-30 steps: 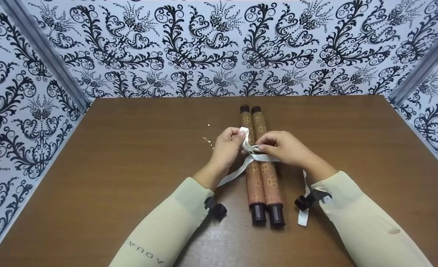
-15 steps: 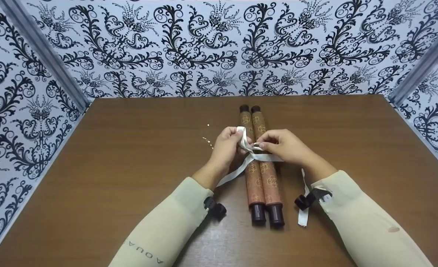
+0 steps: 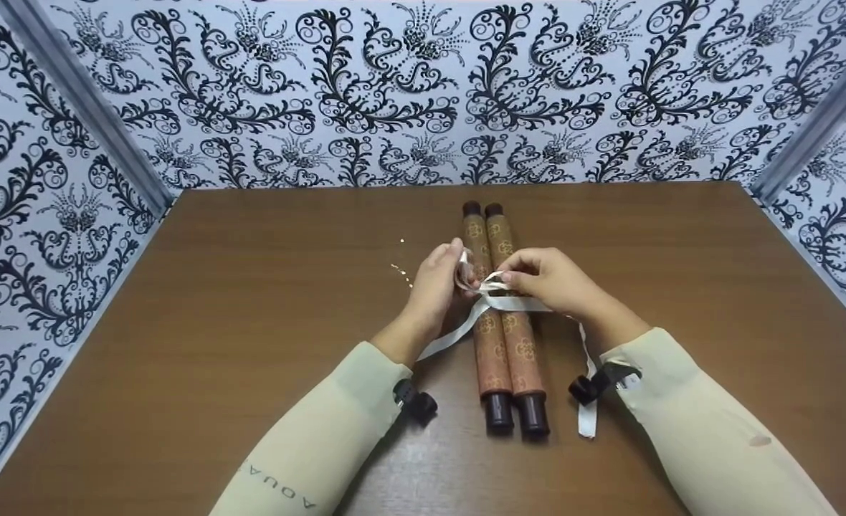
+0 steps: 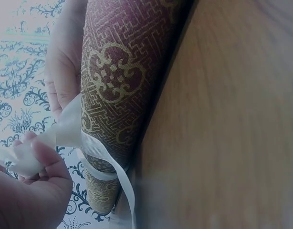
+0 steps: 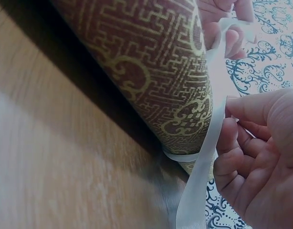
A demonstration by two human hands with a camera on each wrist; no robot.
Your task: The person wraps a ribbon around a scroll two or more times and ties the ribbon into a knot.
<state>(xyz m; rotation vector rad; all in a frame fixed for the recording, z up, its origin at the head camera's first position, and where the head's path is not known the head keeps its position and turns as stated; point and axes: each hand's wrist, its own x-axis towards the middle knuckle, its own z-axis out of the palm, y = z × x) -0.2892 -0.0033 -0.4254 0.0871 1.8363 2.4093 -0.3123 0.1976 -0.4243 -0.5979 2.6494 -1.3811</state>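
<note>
Two scrolls [image 3: 491, 358] in reddish-brown and gold brocade with dark end knobs lie side by side. A white ribbon [image 3: 520, 304] goes round them, with loops standing up at its crossing on top. My left hand [image 3: 434, 279] holds one loop at the left; in the left wrist view the ribbon [image 4: 29, 157] runs between its curled fingers. Just right of the crossing, my right hand [image 3: 555, 283] pinches a smaller loop between thumb and forefinger. One ribbon tail passes down to the left under my left wrist; the other hangs by my right cuff.
The scrolls rest on a brown wooden table [image 3: 265, 301]. Small pale flecks [image 3: 403, 273] show left of the hands. Walls with black-and-white scrollwork paper [image 3: 394, 93] stand at the back and sides. A black wrist camera [image 3: 419, 405] sits at my left cuff, another at my right.
The left hand's loop has swung from upright above the fingers to lower behind them, its thumb tilting up. The right hand's loop shows wider. The scrolls have stayed put.
</note>
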